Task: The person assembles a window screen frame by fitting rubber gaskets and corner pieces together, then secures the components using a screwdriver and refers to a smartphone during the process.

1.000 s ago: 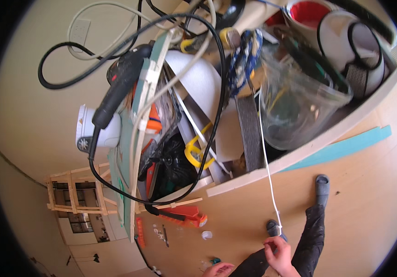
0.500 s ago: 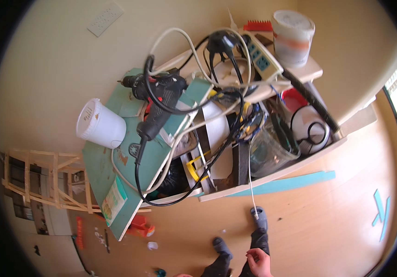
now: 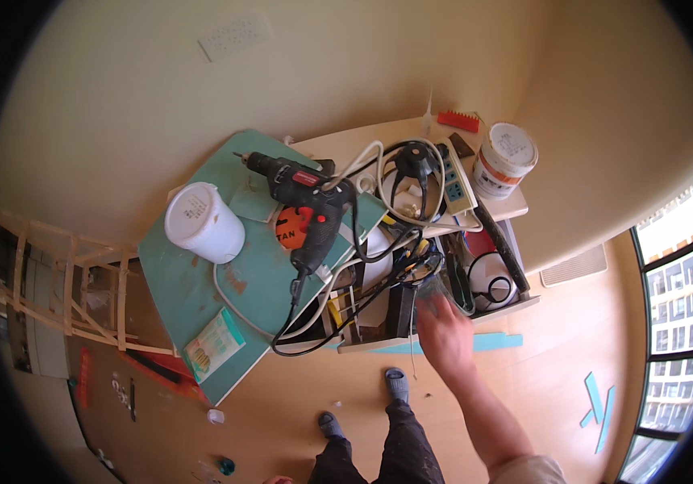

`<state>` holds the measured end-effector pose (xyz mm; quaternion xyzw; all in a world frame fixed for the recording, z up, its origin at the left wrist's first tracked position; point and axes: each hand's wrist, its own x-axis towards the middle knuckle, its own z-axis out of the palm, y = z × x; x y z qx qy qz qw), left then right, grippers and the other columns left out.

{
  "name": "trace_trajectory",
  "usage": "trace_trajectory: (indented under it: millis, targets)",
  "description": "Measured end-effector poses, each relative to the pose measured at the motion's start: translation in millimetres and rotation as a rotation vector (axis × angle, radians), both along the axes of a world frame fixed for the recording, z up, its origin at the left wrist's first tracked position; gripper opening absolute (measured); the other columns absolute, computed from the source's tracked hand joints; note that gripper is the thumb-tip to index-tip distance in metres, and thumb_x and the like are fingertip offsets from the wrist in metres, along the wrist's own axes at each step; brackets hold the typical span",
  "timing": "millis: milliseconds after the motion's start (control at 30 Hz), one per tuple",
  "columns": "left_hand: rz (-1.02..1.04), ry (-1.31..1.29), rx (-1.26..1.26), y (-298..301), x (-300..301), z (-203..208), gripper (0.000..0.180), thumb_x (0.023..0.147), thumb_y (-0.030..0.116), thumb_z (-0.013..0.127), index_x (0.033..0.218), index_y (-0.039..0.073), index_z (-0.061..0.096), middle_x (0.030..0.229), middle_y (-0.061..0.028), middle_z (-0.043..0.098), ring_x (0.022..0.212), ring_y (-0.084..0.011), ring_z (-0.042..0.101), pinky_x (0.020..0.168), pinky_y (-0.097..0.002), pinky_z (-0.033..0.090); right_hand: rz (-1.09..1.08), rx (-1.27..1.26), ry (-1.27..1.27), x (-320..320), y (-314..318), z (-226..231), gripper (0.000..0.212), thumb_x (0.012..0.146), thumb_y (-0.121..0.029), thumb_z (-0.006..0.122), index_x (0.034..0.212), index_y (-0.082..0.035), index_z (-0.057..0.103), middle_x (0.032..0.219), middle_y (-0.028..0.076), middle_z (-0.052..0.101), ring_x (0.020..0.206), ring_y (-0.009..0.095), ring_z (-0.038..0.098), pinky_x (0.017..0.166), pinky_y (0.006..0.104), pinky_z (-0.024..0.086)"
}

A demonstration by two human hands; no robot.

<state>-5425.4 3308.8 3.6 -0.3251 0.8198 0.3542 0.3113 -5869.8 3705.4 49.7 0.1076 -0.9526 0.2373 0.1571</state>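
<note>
My right hand (image 3: pixel 445 327) reaches over the front of the open drawer (image 3: pixel 491 317), its fingers blurred and pointing down into it. Close to those fingertips are a transparent plastic container (image 3: pixel 435 292) and a tangle of dark cables (image 3: pixel 419 264). Whether the hand touches either, I cannot tell. Only a sliver of my left hand (image 3: pixel 278 480) shows at the lower edge, its fingers hidden. A black power drill (image 3: pixel 314 202) lies on a green board (image 3: pixel 193 298), its cord looping over the drawer. Beside the drill stands a lidded white bucket (image 3: pixel 203 223).
A power strip (image 3: pixel 455 181), a white paint bucket (image 3: pixel 506 160) and a red comb-like tool (image 3: pixel 459 121) sit on the cabinet top. A dark bar (image 3: pixel 501 246) leans over the drawer. A packet (image 3: pixel 215 344) lies on the board. Wooden frames (image 3: pixel 80 274) stand left; teal strips (image 3: pixel 600 411) lie on the floor.
My right hand has come up from near my legs to the open drawer. The view has shifted, and the drill's body shows more fully, with an orange disc under it.
</note>
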Motion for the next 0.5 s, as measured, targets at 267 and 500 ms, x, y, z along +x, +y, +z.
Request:
trace_trajectory:
  millis: [267, 500]
  targets:
    - [0.194, 0.028, 0.056, -13.2, 45.4, -4.8, 0.025, 0.091, 0.027, 0.067, 0.104, 0.006, 0.068, 0.088, -0.0063, 0.071, 0.083, -0.0149, 0.068, 0.078, -0.0285, 0.052, 0.176, 0.473, -0.041, -41.1, -10.1, -35.9, 0.002, 0.081, -0.015, 0.058, 0.08, -0.014, 0.059, 0.077, 0.008, 0.06, 0.058, 0.026, 0.062, 0.048, 0.0388, 0.049]
    - [0.315, 0.078, 0.012, -28.8, 108.6, 7.5, 0.03, 0.088, 0.036, 0.062, 0.103, 0.011, 0.07, 0.096, -0.0095, 0.071, 0.09, -0.0244, 0.068, 0.079, -0.0362, 0.053, 0.082, 0.418, 0.215, -29.5, -12.2, -53.9, 0.011, 0.082, -0.008, 0.059, 0.091, -0.011, 0.065, 0.088, 0.009, 0.065, 0.081, 0.03, 0.064, 0.068, 0.0394, 0.053]
